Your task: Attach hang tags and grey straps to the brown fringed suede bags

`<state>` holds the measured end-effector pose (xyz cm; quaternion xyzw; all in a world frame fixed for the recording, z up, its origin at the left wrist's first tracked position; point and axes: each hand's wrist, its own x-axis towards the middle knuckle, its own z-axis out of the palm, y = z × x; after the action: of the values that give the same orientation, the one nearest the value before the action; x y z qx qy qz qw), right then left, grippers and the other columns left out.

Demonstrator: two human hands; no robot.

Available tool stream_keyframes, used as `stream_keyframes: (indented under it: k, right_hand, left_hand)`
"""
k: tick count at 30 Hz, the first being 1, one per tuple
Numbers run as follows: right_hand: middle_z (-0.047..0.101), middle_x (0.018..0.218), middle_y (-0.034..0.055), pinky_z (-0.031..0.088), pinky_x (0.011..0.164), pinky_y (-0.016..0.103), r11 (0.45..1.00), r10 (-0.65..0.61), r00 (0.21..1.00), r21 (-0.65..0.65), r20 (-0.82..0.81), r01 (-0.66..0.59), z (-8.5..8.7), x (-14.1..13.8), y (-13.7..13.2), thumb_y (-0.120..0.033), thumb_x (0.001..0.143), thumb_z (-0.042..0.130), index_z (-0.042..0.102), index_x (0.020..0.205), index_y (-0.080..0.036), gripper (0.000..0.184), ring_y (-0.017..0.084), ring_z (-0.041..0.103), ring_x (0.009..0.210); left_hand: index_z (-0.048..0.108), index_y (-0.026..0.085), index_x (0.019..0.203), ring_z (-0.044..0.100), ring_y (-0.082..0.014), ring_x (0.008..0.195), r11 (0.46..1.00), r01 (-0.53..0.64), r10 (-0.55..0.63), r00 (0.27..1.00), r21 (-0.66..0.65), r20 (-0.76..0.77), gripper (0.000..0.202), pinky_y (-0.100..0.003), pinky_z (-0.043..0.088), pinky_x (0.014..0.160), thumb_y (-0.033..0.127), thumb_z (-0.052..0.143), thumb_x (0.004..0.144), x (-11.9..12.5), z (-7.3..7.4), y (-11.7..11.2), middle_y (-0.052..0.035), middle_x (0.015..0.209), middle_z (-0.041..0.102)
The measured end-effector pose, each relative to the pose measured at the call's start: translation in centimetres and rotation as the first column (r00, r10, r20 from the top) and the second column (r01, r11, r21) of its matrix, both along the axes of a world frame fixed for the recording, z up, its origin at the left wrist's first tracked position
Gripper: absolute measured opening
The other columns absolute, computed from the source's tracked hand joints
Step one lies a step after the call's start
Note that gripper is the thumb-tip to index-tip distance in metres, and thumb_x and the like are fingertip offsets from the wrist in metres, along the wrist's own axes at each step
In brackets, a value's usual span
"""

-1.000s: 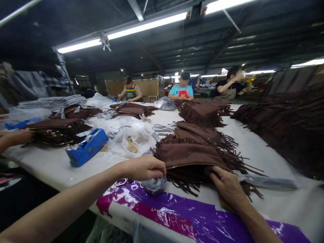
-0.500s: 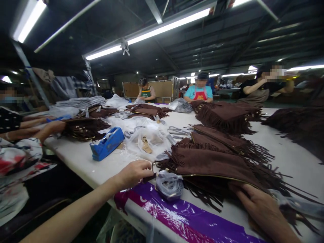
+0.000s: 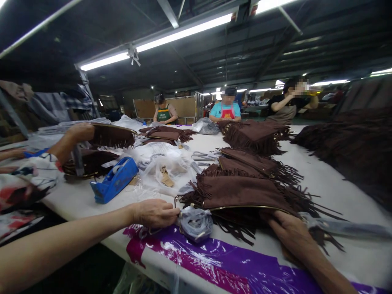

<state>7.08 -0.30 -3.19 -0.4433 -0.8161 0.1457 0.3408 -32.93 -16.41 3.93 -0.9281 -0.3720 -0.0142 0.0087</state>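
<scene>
The brown fringed bag (image 3: 248, 192) lies near the front edge of the white table (image 3: 324, 188), its zipped mouth turned to this edge. The right hand (image 3: 284, 224) grips the mouth's lip — the fingers go under it, so their tips I cannot see. The left hand (image 3: 161, 213) is closed in a pinch, as it seems on a small dark strap end (image 3: 175, 201) at the bag's left corner. I judge the step in hand is handling of this fitting while the bag is kept steady; the next move would call for a firm right hold and a precise left pinch.

Just beside the left fingers sits a wrapped grey coil (image 3: 196, 223), by the purple plastic sheet (image 3: 220, 259) along the front edge. Farther to the left are clear plastic wrapping (image 3: 150, 165) and a blue tape dispenser (image 3: 114, 179). Near the table's left end, a co-worker's hand (image 3: 80, 132) holds up another brown piece (image 3: 113, 136) — and fringed goods (image 3: 349, 151) are heaped toward the right edge.
</scene>
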Motion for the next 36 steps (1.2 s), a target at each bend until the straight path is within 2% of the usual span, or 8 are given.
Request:
stream_keyframes:
  k: [4,7,10,14,17,21,27,36]
  right_hand:
    - [0.073,0.079,0.0094,0.049,0.076,0.037,0.999,0.04,0.999,-0.022,-0.025,-0.04,0.9,-0.4,-0.8,-0.037,0.081,0.043,0.068,0.073,-0.021,0.031,0.027,0.067,0.08]
    - [0.073,0.08,0.0093,0.048,0.078,0.037,0.998,0.051,0.998,-0.038,-0.037,-0.053,1.2,-0.6,-0.9,-0.033,0.082,0.044,0.07,0.076,-0.019,0.03,0.026,0.066,0.082]
    - [0.074,0.082,0.0088,0.048,0.077,0.036,0.998,0.05,0.998,-0.034,-0.044,-0.052,1.2,-0.7,-1.0,-0.032,0.082,0.046,0.072,0.079,-0.019,0.029,0.026,0.066,0.081]
    - [0.075,0.085,0.0072,0.047,0.078,0.036,0.989,0.106,0.99,-0.093,-0.095,-0.115,1.5,-0.6,-1.4,-0.031,0.083,0.048,0.073,0.083,-0.02,0.027,0.025,0.066,0.083]
    - [0.073,0.08,0.0039,0.046,0.075,0.032,0.962,0.19,0.972,-0.171,-0.138,-0.212,2.2,-0.4,-2.0,-0.03,0.083,0.05,0.071,0.077,-0.021,0.023,0.023,0.065,0.08]
    - [0.067,0.07,0.0,0.043,0.068,0.027,0.933,0.233,0.95,-0.227,-0.207,-0.279,3.1,0.1,-2.4,-0.031,0.082,0.054,0.066,0.071,-0.019,0.021,0.019,0.06,0.071]
    - [0.062,0.067,-0.0013,0.041,0.067,0.026,0.879,0.288,0.9,-0.282,-0.327,-0.384,3.8,0.5,-2.1,-0.031,0.083,0.055,0.062,0.068,-0.018,0.021,0.016,0.055,0.07]
    - [0.064,0.065,0.0001,0.042,0.067,0.027,0.844,0.206,0.844,-0.346,-0.495,-0.409,3.3,0.4,-1.4,-0.036,0.078,0.063,0.064,0.066,-0.016,0.023,0.016,0.056,0.067]
  left_hand:
    - [0.063,0.02,0.088,0.055,-0.0177,0.083,0.995,0.02,-0.025,0.998,0.098,0.06,0.024,-0.03,0.046,0.076,0.011,0.041,0.092,3.1,0.7,-0.9,-0.0098,0.104,0.064]
    - [0.062,0.021,0.094,0.055,-0.0218,0.101,0.991,-0.131,0.108,0.912,0.029,0.396,0.021,-0.034,0.046,0.087,0.018,0.041,0.092,6.1,3.4,-2.3,-0.0104,0.118,0.059]
    - [0.059,0.019,0.097,0.06,-0.0206,0.094,0.921,-0.224,0.389,0.577,-0.32,0.718,0.025,-0.032,0.049,0.081,0.032,0.038,0.096,9.7,6.6,-2.6,-0.0097,0.107,0.062]
    - [0.044,0.019,0.089,0.054,-0.0117,0.051,0.751,0.07,0.622,0.256,-0.656,0.74,0.024,-0.024,0.044,0.05,0.042,0.037,0.093,15.0,7.6,0.4,-0.0013,0.074,0.058]
    - [0.041,0.019,0.079,0.046,-0.0098,0.046,0.766,0.012,0.583,0.406,-0.642,0.703,0.019,-0.021,0.038,0.049,0.034,0.038,0.091,18.0,5.5,3.8,0.0022,0.062,0.051]
    - [0.045,0.019,0.073,0.052,-0.0134,0.063,0.89,-0.373,0.456,0.722,-0.262,0.52,0.018,-0.023,0.035,0.059,0.025,0.043,0.09,20.1,2.4,7.6,-0.0001,0.066,0.054]
    - [0.052,0.019,0.081,0.059,-0.0154,0.068,0.783,-0.595,0.61,0.679,-0.18,0.408,0.019,-0.024,0.036,0.061,0.025,0.04,0.094,21.6,0.5,9.9,-0.002,0.072,0.062]
    - [0.06,0.022,0.1,0.067,-0.0212,0.084,0.824,-0.566,0.533,0.759,-0.027,0.374,0.022,-0.027,0.043,0.069,0.022,0.039,0.096,23.0,-0.6,9.1,-0.0046,0.09,0.071]
